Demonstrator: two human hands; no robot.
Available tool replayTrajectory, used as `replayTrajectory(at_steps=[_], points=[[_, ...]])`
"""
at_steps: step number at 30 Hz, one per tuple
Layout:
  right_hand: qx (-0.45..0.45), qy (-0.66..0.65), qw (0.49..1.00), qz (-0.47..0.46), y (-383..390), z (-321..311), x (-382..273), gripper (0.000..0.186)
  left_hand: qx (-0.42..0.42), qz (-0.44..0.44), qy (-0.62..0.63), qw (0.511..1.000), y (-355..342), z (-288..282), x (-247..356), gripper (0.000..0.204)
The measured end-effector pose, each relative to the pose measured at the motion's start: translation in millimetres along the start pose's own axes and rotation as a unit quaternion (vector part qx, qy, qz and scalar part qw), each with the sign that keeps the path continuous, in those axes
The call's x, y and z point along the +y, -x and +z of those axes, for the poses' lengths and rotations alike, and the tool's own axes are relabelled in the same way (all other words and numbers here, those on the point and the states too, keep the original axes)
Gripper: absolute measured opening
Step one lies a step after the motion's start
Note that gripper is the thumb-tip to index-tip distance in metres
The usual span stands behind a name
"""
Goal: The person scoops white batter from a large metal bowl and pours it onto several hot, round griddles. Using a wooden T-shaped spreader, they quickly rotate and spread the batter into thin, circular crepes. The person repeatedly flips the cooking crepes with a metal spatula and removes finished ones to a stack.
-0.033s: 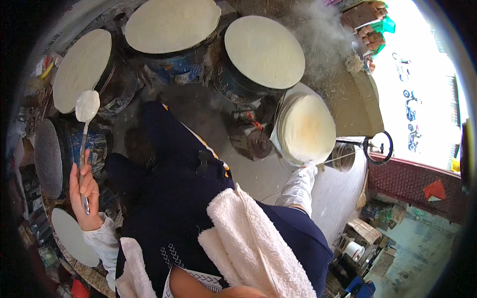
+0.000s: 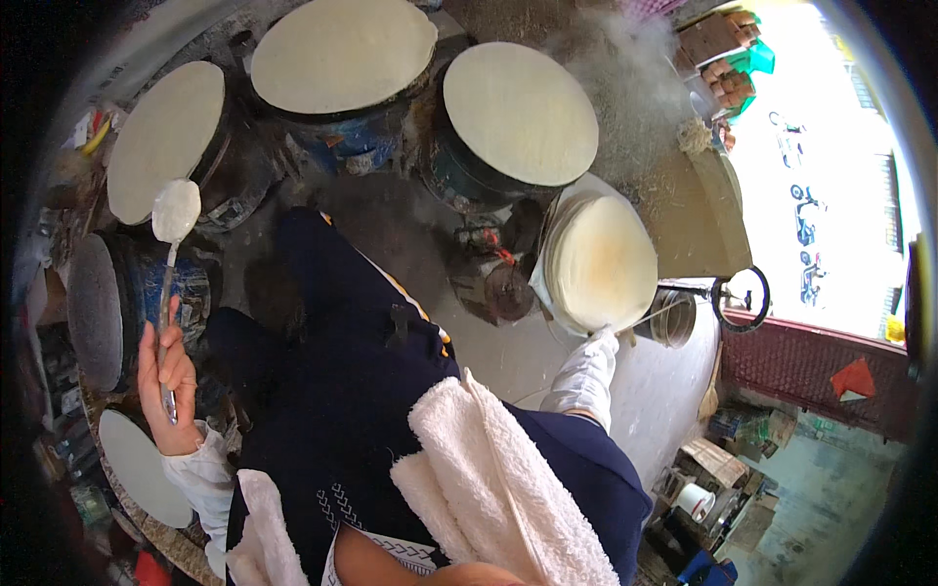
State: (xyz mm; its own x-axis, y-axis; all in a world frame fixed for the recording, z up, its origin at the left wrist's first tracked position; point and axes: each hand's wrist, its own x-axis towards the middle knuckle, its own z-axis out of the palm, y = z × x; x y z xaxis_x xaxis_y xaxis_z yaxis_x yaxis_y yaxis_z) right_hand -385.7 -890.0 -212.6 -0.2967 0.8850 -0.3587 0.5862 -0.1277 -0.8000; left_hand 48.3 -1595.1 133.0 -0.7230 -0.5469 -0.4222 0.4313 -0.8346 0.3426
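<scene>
In my left hand (image 2: 168,386) I grip the long metal handle of a ladle (image 2: 176,210), its bowl coated with pale batter in front of the left griddle (image 2: 82,313). My right hand (image 2: 596,342), in white, is at the near edge of a stack of pale round flatbreads (image 2: 601,259); its fingers are too hidden to read. Round griddles on drums bear thin pale sheets at upper left (image 2: 164,137), top centre (image 2: 342,49) and upper right (image 2: 518,112). A bare-looking dark griddle sits at far left, with a pale round one (image 2: 147,467) below it.
A white towel (image 2: 489,479) lies over my dark clothing. Beside the stack are a metal pot (image 2: 674,317) and a black ring (image 2: 743,298). Steam rises at top right. Beyond stand parked scooters (image 2: 806,215), a red barrier (image 2: 811,371) and clutter (image 2: 703,498) at lower right.
The whole view has shifted slightly, with the griddles a little lower in the picture. Both hands stay nearly where they were, the ladle still in my left hand.
</scene>
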Motion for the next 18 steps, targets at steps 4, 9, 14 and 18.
replayTrajectory(at_steps=[4, 9, 14, 18], points=[[-0.013, -0.133, 0.989, -0.062, 36.4, -19.7, -9.3, 0.031, -0.003, 0.013, -0.033, 0.999, 7.3, 1.7, 2.5, 0.048], [-0.24, 0.013, 0.887, -0.395, 150.2, 28.3, -40.7, 0.04, -0.023, 0.001, 0.03, 0.999, 0.9, -3.2, 2.7, 0.05], [-0.429, 0.031, 0.69, -0.582, 492.6, 98.4, -72.0, 0.052, -0.024, 0.039, 0.048, 0.998, 19.8, -33.2, 11.9, 0.05], [-0.706, 0.136, 0.511, -0.471, 660.4, 67.6, -45.9, 0.059, 0.066, 0.131, 0.029, 0.989, 57.8, -32.2, 7.8, 0.05]])
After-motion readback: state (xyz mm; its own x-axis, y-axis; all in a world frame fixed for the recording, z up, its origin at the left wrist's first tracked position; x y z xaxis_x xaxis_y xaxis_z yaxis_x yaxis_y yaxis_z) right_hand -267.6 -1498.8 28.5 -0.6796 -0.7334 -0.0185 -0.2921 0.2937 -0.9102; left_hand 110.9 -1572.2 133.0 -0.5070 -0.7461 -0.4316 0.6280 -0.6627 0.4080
